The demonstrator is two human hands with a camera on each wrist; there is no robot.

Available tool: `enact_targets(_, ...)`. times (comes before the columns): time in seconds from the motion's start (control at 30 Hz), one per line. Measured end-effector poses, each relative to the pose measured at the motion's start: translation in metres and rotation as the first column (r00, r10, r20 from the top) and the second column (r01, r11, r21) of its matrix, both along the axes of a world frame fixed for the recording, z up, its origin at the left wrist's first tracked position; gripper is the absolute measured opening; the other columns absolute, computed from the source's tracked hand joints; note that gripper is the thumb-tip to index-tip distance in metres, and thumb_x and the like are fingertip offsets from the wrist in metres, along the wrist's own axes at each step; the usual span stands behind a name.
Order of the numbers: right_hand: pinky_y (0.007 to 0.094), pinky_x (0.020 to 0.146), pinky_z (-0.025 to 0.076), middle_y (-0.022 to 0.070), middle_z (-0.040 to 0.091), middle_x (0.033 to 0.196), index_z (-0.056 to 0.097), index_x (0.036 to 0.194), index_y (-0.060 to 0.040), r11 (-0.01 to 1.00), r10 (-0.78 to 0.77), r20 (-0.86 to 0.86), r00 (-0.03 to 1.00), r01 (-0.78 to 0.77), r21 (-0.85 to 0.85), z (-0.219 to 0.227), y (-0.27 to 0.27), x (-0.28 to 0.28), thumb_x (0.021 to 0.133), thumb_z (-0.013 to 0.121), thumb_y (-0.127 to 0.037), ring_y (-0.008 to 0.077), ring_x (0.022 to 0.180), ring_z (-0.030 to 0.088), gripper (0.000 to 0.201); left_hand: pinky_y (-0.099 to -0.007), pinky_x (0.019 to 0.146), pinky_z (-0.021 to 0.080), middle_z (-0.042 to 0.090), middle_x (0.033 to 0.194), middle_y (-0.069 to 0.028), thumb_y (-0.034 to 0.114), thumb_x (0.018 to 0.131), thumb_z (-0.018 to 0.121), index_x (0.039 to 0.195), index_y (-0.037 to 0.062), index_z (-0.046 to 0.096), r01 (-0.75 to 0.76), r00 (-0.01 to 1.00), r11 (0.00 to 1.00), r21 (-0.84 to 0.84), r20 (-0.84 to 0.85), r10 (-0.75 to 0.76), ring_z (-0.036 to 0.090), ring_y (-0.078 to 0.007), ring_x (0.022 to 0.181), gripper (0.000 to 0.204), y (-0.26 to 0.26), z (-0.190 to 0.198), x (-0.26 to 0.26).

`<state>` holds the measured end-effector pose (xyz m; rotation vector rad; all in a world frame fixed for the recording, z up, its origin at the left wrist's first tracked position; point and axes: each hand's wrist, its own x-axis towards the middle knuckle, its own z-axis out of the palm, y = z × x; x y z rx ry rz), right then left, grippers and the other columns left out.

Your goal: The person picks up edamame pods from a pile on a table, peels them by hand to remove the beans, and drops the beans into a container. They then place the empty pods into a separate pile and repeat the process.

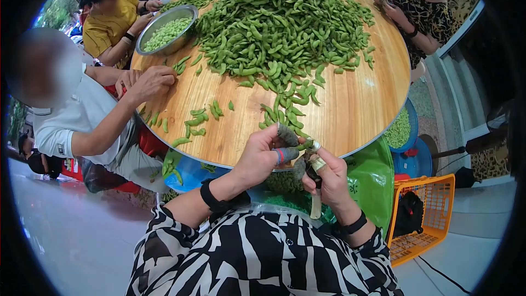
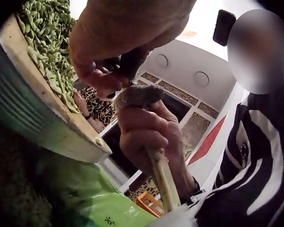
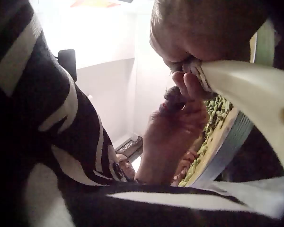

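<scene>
Just off the near table edge, my left hand (image 1: 256, 157) pinches a green soybean pod (image 1: 304, 144) between fingertips wrapped in grey finger covers. My right hand (image 1: 333, 178) meets it from the other side. In its curled fingers it grips a tool with a long cream-coloured handle (image 1: 316, 207), which points down toward my lap. The same handle (image 2: 164, 182) sticks out below the right fist in the left wrist view, and the handle (image 3: 246, 80) looms large in the right wrist view. Fingers hide the tool's working end. Loose pods (image 1: 285, 111) trail toward my hands from the large pile (image 1: 274, 27).
The round wooden table (image 1: 241, 126) curves around in front of me. A metal bowl (image 1: 147, 49) of shelled beans stands at the left, near two seated people. Below the table edge hangs a green bag (image 1: 375, 178); an orange crate (image 1: 438, 214) and blue basins (image 1: 417, 159) stand at right.
</scene>
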<state>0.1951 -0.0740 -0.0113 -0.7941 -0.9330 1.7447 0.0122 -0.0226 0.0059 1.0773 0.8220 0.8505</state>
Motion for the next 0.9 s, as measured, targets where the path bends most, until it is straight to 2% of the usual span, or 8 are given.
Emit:
enact_targets(0.17, 0.0188, 0.04, 0.031, 0.0029, 0.049, 0.063, 0.045, 0.134, 0.0005, 0.999, -0.039, 0.05, 0.998, 0.038, 0.02, 0.0, 0.001, -0.001, 0.1, 0.04, -0.014, 0.006, 0.046, 0.039, 0.038, -0.0247, 0.074, 0.051, 0.065, 0.097, -0.0056, -0.001, 0.083, 0.065, 0.106, 0.0, 0.06, -0.012, 1.0, 1.0, -0.012, 0.025, 0.012, 0.062, -0.0102, 0.084, 0.023, -0.001, -0.004, 0.001)
enact_targets(0.23, 0.0193, 0.04, 0.032, 0.0034, 0.05, 0.063, 0.046, 0.132, 0.0016, 0.997, -0.036, -0.101, 0.994, 0.029, -0.068, 0.001, 0.002, 0.0, 0.099, 0.04, -0.013, 0.0062, 0.046, 0.039, 0.036, -0.0264, 0.072, 0.052, 0.065, 0.099, -0.0069, -0.002, 0.082, 0.065, 0.104, 0.0, 0.06, 0.011, 0.998, 0.999, -0.051, 0.061, -0.008, 0.062, -0.0115, 0.083, 0.023, 0.001, -0.006, 0.0)
enact_targets(0.27, 0.0193, 0.04, 0.032, 0.0034, 0.05, 0.063, 0.046, 0.132, 0.0016, 0.997, -0.034, -0.101, 0.994, 0.027, -0.068, 0.003, 0.002, 0.0, 0.099, 0.04, -0.013, 0.0062, 0.046, 0.039, 0.036, -0.0264, 0.072, 0.052, 0.065, 0.099, -0.0069, -0.002, 0.082, 0.065, 0.104, 0.0, 0.06, 0.01, 0.998, 0.999, -0.052, 0.061, -0.007, 0.062, -0.0115, 0.083, 0.023, 0.001, -0.004, 0.001)
enact_targets(0.33, 0.0199, 0.04, 0.033, 0.0033, 0.049, 0.063, 0.046, 0.131, 0.0029, 0.988, -0.056, -0.191, 0.98, 0.026, -0.152, 0.008, 0.001, -0.001, 0.099, 0.039, -0.012, 0.0063, 0.046, 0.039, 0.036, -0.0218, 0.056, 0.046, 0.063, 0.081, -0.0056, -0.002, 0.084, 0.062, 0.103, -0.0017, 0.062, 0.051, 0.981, 0.988, -0.143, 0.191, -0.024, 0.058, -0.0081, 0.068, 0.019, 0.001, -0.001, 0.002)
enact_targets(0.47, 0.0201, 0.04, 0.033, 0.003, 0.049, 0.062, 0.045, 0.131, 0.0033, 0.994, -0.025, -0.184, 0.983, 0.005, -0.107, 0.003, 0.002, 0.002, 0.099, 0.04, -0.013, 0.0066, 0.046, 0.038, 0.036, -0.0221, 0.054, 0.046, 0.063, 0.081, -0.0046, -0.002, 0.085, 0.061, 0.104, -0.0011, 0.063, 0.08, 0.978, 0.983, -0.165, 0.202, -0.045, 0.058, -0.0079, 0.068, 0.019, 0.005, -0.002, -0.002)
enact_targets(0.53, 0.0196, 0.042, 0.033, 0.0019, 0.048, 0.063, 0.045, 0.133, 0.0032, 1.0, 0.017, -0.114, 0.993, -0.018, -0.013, 0.0, 0.001, 0.003, 0.1, 0.039, -0.014, 0.0066, 0.047, 0.039, 0.038, -0.0253, 0.061, 0.053, 0.066, 0.103, -0.007, 0.001, 0.084, 0.065, 0.101, 0.0008, 0.06, 0.07, 0.998, 0.996, -0.058, 0.004, -0.07, 0.062, -0.0102, 0.078, 0.018, 0.004, 0.001, -0.003)
enact_targets(0.73, 0.0187, 0.044, 0.032, -0.0007, 0.046, 0.063, 0.043, 0.135, 0.0027, 0.996, -0.057, 0.121, 0.991, 0.048, 0.079, -0.001, -0.003, -0.001, 0.1, 0.038, -0.012, 0.0055, 0.048, 0.04, 0.038, -0.0234, 0.069, 0.052, 0.064, 0.096, -0.0023, 0.002, 0.086, 0.063, 0.11, 0.0011, 0.063, 0.067, 0.997, 0.997, -0.05, -0.033, -0.069, 0.061, -0.009, 0.08, 0.024, -0.003, 0.003, 0.0)
enact_targets(0.9, 0.0183, 0.044, 0.032, -0.0008, 0.047, 0.066, 0.042, 0.137, 0.002, 0.993, -0.058, 0.098, 0.994, 0.047, 0.113, -0.004, -0.003, -0.002, 0.099, 0.038, -0.011, 0.0049, 0.049, 0.04, 0.04, -0.0237, 0.074, 0.05, 0.064, 0.095, -0.0025, 0.003, 0.087, 0.062, 0.11, -0.0016, 0.062, 0.037, 0.999, 0.999, -0.006, -0.016, -0.038, 0.059, -0.0087, 0.084, 0.023, -0.007, 0.005, 0.004)
